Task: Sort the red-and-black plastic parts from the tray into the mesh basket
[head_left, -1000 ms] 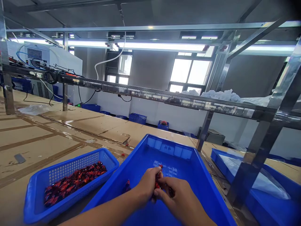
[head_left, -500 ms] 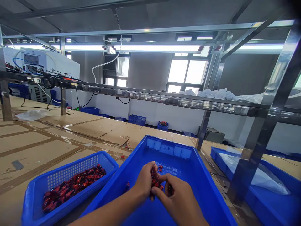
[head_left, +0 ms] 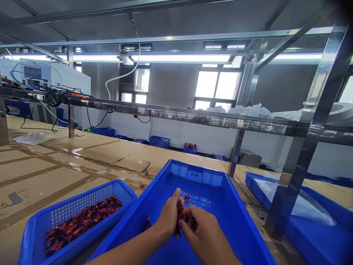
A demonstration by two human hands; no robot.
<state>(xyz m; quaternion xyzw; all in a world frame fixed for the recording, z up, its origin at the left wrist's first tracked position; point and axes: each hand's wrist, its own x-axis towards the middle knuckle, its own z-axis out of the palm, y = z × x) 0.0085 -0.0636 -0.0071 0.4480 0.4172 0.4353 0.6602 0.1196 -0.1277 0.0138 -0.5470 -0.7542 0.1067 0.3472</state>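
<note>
Over the large blue bin [head_left: 248, 235], my left hand [head_left: 168, 217] is curled around a clump of small red and black pieces [head_left: 180, 212]. My right hand [head_left: 202, 230] meets it from the right, its thumb and fingers closed on pieces of the same kind. The palms and some fingertips are hidden. A few red pieces [head_left: 186, 198] lie on the bin floor beyond the hands, and another dark red piece [head_left: 147, 223] lies by its left wall. To the left, a perforated blue basket [head_left: 125, 187] holds a heap of red and black pieces [head_left: 82, 222].
Metal posts [head_left: 296, 173] and a rail [head_left: 165, 111] frame the cardboard-covered table [head_left: 35, 173]. Another blue bin [head_left: 317, 235] with a clear plastic bag [head_left: 311, 209] stands at right. A white machine [head_left: 66, 77] sits on the shelf at left.
The right hand's fingers have shifted slightly against the clump, and the left thumb points more upward. The whole view has moved a little, shifting the basket and bins slightly left.
</note>
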